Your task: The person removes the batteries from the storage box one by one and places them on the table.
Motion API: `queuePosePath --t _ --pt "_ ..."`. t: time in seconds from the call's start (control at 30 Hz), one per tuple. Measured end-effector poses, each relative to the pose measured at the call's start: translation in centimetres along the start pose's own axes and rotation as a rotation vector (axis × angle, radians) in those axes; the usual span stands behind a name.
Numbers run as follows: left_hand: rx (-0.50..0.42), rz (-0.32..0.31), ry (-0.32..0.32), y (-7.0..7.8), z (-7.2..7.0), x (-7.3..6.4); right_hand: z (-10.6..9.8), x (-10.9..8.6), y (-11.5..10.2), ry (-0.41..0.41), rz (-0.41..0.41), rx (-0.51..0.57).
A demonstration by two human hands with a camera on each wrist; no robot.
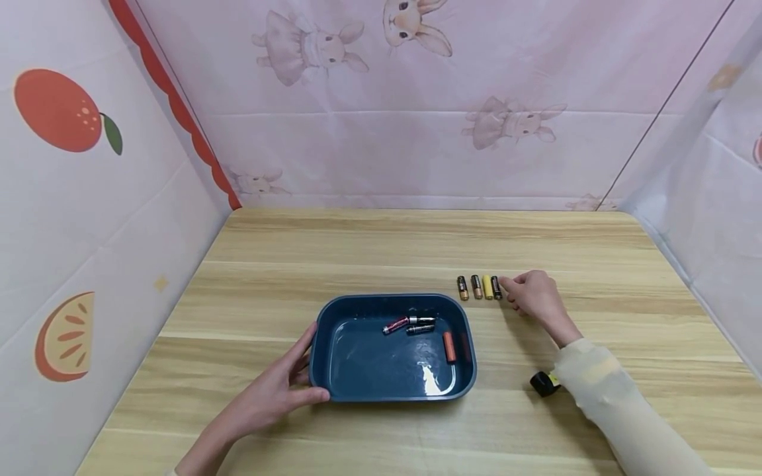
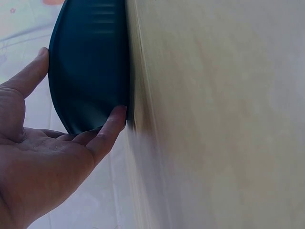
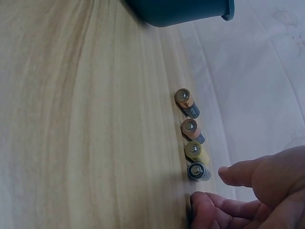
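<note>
A dark blue plastic container [image 1: 393,398] stands on the table with several batteries inside, including an orange battery [image 1: 449,347] and a red battery [image 1: 395,325]. My left hand [image 1: 276,390] holds its left end, the thumb at the near corner and the fingers along the side. Right of the container, several batteries stand in a short row. A yellow battery [image 1: 487,287] is beside a black battery [image 1: 497,287] at the row's right end. My right hand [image 1: 534,297] is just right of that black battery, its thumb and forefinger apart in the right wrist view.
A black cylindrical object [image 1: 543,383] with a bit of yellow lies by the right sleeve. The wooden table [image 1: 333,244] meets printed cloth walls at the back and sides.
</note>
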State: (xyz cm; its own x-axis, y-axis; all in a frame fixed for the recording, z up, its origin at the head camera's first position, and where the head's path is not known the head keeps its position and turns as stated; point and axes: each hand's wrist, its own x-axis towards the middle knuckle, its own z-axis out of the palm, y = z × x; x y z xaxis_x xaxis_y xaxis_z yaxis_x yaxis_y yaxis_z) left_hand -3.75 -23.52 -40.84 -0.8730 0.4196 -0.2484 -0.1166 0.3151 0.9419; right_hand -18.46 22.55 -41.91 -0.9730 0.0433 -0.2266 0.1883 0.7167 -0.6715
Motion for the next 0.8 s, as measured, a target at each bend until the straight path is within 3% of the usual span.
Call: queuePosePath --t 0.17,0.37,0.8 --pt "-0.002 0.006 -0.002 0.0 0.0 0.0 0.0 -0.2 -0.1 -0.009 -0.006 0.036" --pt "-0.005 0.013 -0.005 0.0 0.1 -0.1 -0.6 -1.2 -1.0 -0.008 -0.032 0.181" --pt "0.01 0.009 0.001 0.0 0.0 -0.1 -1.5 -5.3 -7.3 -0.039 -0.168 0.31"
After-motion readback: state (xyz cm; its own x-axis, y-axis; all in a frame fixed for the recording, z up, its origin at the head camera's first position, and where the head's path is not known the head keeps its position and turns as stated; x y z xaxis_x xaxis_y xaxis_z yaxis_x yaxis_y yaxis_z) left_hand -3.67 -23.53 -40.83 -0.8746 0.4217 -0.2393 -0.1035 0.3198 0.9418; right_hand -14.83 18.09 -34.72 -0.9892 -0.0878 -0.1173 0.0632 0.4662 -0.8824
